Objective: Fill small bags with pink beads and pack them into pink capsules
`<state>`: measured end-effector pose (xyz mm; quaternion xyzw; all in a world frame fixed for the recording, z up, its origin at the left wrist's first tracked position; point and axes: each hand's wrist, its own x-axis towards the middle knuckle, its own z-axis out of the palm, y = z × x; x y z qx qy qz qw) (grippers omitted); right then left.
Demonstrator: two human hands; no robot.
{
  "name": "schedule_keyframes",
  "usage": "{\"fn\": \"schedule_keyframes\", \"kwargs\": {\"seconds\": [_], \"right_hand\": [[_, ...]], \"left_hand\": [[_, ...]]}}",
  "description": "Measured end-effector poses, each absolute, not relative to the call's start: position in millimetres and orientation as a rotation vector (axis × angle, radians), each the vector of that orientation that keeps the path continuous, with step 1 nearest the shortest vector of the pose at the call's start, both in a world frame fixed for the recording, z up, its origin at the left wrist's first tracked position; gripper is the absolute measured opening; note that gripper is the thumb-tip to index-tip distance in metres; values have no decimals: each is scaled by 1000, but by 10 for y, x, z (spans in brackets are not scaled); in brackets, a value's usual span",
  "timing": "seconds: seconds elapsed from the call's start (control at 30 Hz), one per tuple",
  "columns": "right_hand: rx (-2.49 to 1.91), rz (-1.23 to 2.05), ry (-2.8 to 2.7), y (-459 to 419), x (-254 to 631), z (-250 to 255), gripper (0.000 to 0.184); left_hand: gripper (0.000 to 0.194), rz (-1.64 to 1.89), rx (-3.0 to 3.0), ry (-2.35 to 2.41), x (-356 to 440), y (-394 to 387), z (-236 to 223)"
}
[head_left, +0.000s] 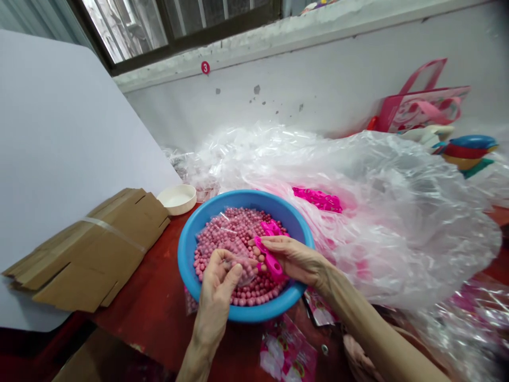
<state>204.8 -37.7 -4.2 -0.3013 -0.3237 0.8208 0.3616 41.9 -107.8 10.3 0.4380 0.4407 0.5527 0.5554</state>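
Observation:
A blue basin (184, 260) full of pink beads (248, 294) stands in front of me. My left hand (219, 284) is over its near left part, thumb and fingers pinching a small clear plastic bag (245, 269). At the basin's right side, my right hand (292, 257) grips a bright pink plastic piece (270, 260), long and scoop-like with a hole near one end. Its exact kind is unclear. The piece is close to the clear bag. More bright pink pieces (271, 228) and clear bags (226, 217) lie on the beads behind my hands.
Flattened brown cardboard boxes (91, 249), bound with a strap, lie left of the basin beside a white dish (177, 199). Large clear plastic bags (382, 212) cover the right, one holding pink pieces (318, 199). Printed pink packets (288, 350) lie on the red table (159, 313).

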Motion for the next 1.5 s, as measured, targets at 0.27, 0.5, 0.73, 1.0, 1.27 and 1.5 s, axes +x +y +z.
{"fn": "schedule_keyframes", "kwargs": {"seconds": [0.27, 0.5, 0.73, 1.0, 1.27, 1.5], "right_hand": [[-696, 1913, -593, -461, 1940, 100, 11], [-629, 1647, -524, -622, 1648, 310, 26], [-700, 1572, -555, -721, 1618, 324, 29], [-839, 1440, -884, -765, 1715, 264, 25], [-954, 1169, -1305, -846, 1859, 305, 14], [-982, 990, -1528, -876, 1879, 242, 8]], "left_hand": [[12, 1207, 1058, 1059, 438, -1055, 89], [17, 1266, 1043, 1130, 450, -1065, 72], [18, 1239, 990, 1106, 437, -1059, 70], [24, 1183, 909, 947, 366, -1061, 48], [16, 1152, 940, 844, 325, -1061, -15], [18, 1127, 924, 762, 302, -1068, -27]]}}
